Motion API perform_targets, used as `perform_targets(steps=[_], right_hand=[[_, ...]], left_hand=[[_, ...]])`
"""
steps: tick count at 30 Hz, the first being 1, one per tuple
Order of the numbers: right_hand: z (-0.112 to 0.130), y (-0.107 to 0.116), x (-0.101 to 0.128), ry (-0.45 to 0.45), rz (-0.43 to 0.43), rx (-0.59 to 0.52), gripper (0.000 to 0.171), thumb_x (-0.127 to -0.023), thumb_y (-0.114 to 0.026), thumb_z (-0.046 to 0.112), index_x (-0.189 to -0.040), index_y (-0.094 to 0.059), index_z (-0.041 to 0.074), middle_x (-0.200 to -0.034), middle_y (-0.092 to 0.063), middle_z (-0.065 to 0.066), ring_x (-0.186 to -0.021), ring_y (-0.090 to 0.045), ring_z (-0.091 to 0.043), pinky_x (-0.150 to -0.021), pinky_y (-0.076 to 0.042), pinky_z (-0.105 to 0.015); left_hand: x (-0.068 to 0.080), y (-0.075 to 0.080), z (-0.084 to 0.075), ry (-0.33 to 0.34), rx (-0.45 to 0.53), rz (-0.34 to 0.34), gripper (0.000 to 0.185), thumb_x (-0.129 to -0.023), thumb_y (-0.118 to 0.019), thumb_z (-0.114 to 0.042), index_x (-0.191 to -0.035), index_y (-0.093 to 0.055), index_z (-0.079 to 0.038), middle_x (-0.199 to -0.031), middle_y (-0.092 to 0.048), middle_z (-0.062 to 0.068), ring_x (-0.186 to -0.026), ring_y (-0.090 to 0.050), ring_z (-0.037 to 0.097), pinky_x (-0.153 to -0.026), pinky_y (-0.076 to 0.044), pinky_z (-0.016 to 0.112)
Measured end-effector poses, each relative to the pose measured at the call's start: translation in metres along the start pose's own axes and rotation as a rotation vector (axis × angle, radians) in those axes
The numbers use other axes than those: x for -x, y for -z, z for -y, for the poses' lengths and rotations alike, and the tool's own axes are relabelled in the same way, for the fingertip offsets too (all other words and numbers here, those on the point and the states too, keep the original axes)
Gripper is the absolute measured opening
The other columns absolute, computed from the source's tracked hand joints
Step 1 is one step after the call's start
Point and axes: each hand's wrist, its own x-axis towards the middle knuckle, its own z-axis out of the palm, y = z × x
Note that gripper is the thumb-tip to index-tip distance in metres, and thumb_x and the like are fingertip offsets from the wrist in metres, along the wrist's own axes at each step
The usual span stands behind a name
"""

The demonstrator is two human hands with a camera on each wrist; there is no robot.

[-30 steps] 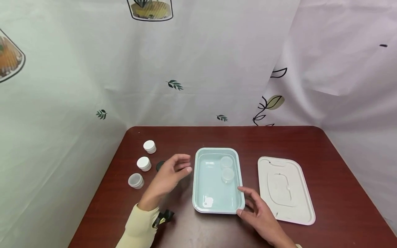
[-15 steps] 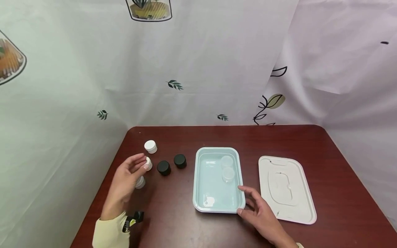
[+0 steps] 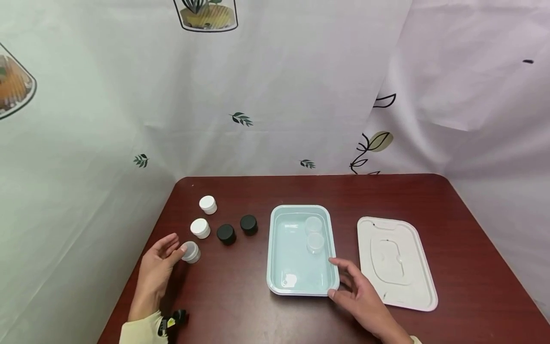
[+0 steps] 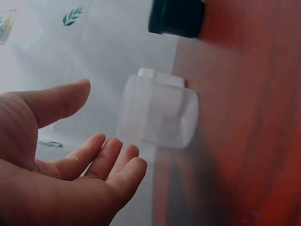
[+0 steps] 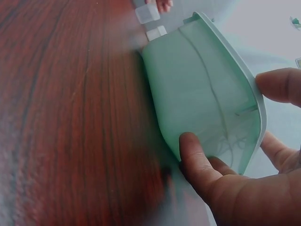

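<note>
Seen from above: a dark red table (image 3: 386, 196) w/ pale printed curtains behind.

Far left, the left hand (image 3: 156, 270) has swung back from over the tray to the table's left edge in the last second. It's now spread wide, thumb and fingers (image 4: 113, 155) either side of a clear jar (image 3: 190, 252), which stands on the table at the near end of the jar row. Fingertips are right at the jar; the wrist view shows a gap, so no hold yet. My read: the hand has come back for the next jar & a pick-up looks about to start.

Beyond that jar, 2 white jars: one (image 3: 200, 228) in the middle of the row, one (image 3: 208, 204) farthest. To their right, 2 black jars (image 3: 226, 234) (image 3: 248, 224), side by side.

Centre: a mint tray (image 3: 275, 248), open, w/ 2 clear jars (image 3: 315, 242) (image 3: 313, 224) inside, touching, at its far right.

The right hand (image 3: 358, 296) hasn't moved: thumb and fingers pinch the tray's near right corner, steadying it.

Right of the tray, apart from it, a white lid (image 3: 397, 263) lies flat.
</note>
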Motion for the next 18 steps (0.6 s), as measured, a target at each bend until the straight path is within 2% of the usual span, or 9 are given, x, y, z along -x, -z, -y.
perform_targets(steps=[7,12,18], right_hand=[[0.000,0.000,0.001,-0.015,-0.008,0.004,0.064,-0.097,-0.070,-0.002,-0.154,-0.041,-0.001,-0.154,-0.044,-0.031,-0.128,-0.066,-0.018,-0.090,-0.062,-0.030],[0.001,0.000,0.000,-0.006,-0.007,-0.002,0.064,-0.097,-0.070,-0.003,-0.154,-0.041,-0.001,-0.153,-0.044,-0.031,-0.128,-0.066,-0.019,-0.090,-0.062,-0.030],[0.002,-0.001,0.001,-0.020,-0.007,-0.002,0.064,-0.097,-0.070,-0.001,-0.154,-0.041,0.000,-0.155,-0.043,-0.029,-0.129,-0.065,-0.019,-0.090,-0.062,-0.030]], left_hand=[[0.004,-0.003,0.013,0.036,-0.005,0.051,0.068,-0.098,-0.074,-0.004,-0.158,-0.042,-0.002,-0.153,-0.046,0.015,-0.105,-0.055,-0.010,-0.083,-0.051,0.006],[0.006,-0.005,0.019,0.051,-0.053,0.064,0.068,-0.097,-0.077,-0.008,-0.157,-0.045,-0.004,-0.149,-0.051,0.016,-0.100,-0.057,-0.011,-0.081,-0.052,0.009],[0.008,-0.006,0.020,0.048,-0.067,0.067,0.067,-0.097,-0.077,-0.010,-0.156,-0.046,-0.002,-0.154,-0.049,0.022,-0.097,-0.057,-0.013,-0.080,-0.052,0.008]])
